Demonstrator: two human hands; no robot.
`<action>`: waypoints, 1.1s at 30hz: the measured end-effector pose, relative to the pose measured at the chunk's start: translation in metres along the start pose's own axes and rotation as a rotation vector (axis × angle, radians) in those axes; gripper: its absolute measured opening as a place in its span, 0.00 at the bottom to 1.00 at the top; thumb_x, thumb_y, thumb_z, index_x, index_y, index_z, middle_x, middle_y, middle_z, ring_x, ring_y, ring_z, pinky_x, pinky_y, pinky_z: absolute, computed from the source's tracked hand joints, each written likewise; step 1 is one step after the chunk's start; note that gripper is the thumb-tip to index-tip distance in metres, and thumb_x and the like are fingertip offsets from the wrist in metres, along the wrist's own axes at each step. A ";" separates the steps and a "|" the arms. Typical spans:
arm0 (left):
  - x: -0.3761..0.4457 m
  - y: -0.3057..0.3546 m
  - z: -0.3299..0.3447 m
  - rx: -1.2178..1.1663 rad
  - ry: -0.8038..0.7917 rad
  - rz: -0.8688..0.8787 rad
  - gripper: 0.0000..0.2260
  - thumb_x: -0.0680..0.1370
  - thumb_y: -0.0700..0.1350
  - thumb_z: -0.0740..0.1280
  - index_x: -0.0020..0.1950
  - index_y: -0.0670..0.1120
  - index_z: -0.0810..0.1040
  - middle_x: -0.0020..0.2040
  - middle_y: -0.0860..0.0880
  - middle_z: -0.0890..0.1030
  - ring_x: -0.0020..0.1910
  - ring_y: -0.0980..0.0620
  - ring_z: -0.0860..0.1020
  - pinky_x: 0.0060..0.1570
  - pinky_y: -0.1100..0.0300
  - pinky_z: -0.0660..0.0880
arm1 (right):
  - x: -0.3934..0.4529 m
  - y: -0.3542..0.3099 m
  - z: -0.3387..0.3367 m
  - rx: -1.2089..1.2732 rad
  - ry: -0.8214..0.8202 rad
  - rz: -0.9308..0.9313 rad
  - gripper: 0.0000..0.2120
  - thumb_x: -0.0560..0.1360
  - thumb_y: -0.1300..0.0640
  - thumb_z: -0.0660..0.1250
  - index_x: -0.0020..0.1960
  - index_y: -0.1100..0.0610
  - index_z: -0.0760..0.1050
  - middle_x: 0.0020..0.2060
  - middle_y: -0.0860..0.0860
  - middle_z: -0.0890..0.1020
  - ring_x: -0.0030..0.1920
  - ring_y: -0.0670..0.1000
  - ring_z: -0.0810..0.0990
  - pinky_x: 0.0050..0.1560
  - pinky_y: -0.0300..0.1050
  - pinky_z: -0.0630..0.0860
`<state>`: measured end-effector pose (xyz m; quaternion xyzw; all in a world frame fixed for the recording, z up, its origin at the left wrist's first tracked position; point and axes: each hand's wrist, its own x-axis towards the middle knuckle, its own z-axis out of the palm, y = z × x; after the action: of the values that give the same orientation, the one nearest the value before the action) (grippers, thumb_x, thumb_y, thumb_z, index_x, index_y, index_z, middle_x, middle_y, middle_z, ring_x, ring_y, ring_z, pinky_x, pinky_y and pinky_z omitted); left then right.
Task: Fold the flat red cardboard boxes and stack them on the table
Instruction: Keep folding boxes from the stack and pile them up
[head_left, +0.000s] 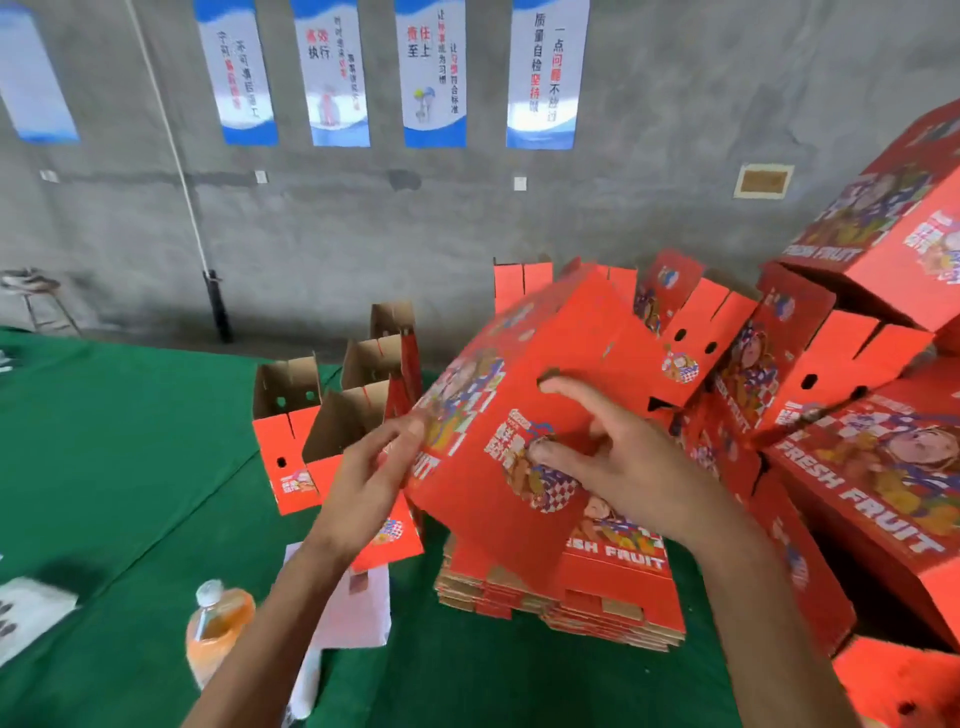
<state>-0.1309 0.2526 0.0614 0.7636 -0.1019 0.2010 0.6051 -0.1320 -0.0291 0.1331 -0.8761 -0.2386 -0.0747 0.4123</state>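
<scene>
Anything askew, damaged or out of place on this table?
Yes. The folded red cardboard boxes heaped at the right lie tilted at differing angles, not squarely stacked. The stack of flat red cardboard blanks looks tidy. An orange drink bottle stands on the green tablecloth near the left hand.

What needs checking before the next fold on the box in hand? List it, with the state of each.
1. Left hand pinches the left edge of the held box: ok.
2. Right hand has spread fingers pressing the printed panel: ok.
3. Held box lifted off the flat stack: ok, it is tilted above it.
4. Bottom flaps locked: cannot tell, the underside is hidden.
5. Bottle out of the way: ok, it stands apart on the green table.
6. Room on the folded pile at right: cannot tell, it runs out of frame.
</scene>
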 end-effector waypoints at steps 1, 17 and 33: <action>0.002 0.004 -0.007 0.009 0.035 0.041 0.12 0.84 0.53 0.63 0.63 0.54 0.83 0.62 0.56 0.84 0.63 0.55 0.81 0.59 0.60 0.79 | 0.015 -0.012 0.016 -0.067 0.010 -0.077 0.25 0.78 0.36 0.70 0.71 0.25 0.64 0.38 0.36 0.71 0.35 0.34 0.73 0.46 0.41 0.74; -0.022 -0.086 -0.231 0.291 0.378 -0.050 0.45 0.74 0.33 0.78 0.83 0.45 0.54 0.75 0.52 0.73 0.72 0.48 0.74 0.68 0.52 0.75 | 0.134 -0.093 0.347 -0.089 -0.158 -0.560 0.24 0.79 0.57 0.67 0.73 0.42 0.73 0.64 0.56 0.69 0.67 0.61 0.73 0.65 0.55 0.76; -0.005 -0.288 -0.289 0.544 0.374 -0.447 0.46 0.76 0.48 0.75 0.83 0.63 0.48 0.65 0.51 0.81 0.55 0.46 0.82 0.51 0.51 0.78 | 0.202 -0.005 0.525 -0.072 -0.467 -0.329 0.29 0.81 0.61 0.63 0.78 0.38 0.66 0.76 0.48 0.61 0.74 0.52 0.70 0.65 0.49 0.77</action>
<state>-0.0733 0.6026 -0.1413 0.8496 0.2356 0.2198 0.4176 0.0082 0.4438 -0.1381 -0.8330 -0.4634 0.0548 0.2972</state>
